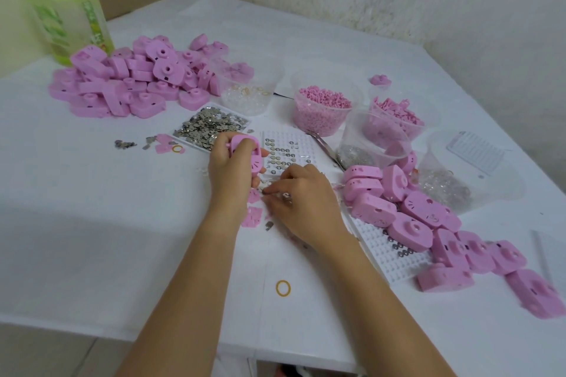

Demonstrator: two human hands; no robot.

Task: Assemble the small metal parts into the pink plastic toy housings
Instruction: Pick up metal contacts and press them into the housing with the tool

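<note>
Left hand (232, 176) grips a pink housing (245, 151), held close presumably for quick loading; right hand (303, 197) curls fingertips (266, 193) onto loose metal parts (269, 225) on the worktop (122, 239) (pinch unconfirmed).

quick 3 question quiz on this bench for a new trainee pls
1. True or false: the left hand holds a pink housing.
2. Where are the right hand fingertips? A) in a cup B) down among small metal parts on the table C) on the green bottle
3. Fill in: the yellow ring lying between the forearms is a ____ band.

Key: 1 true; 2 B; 3 rubber
</note>
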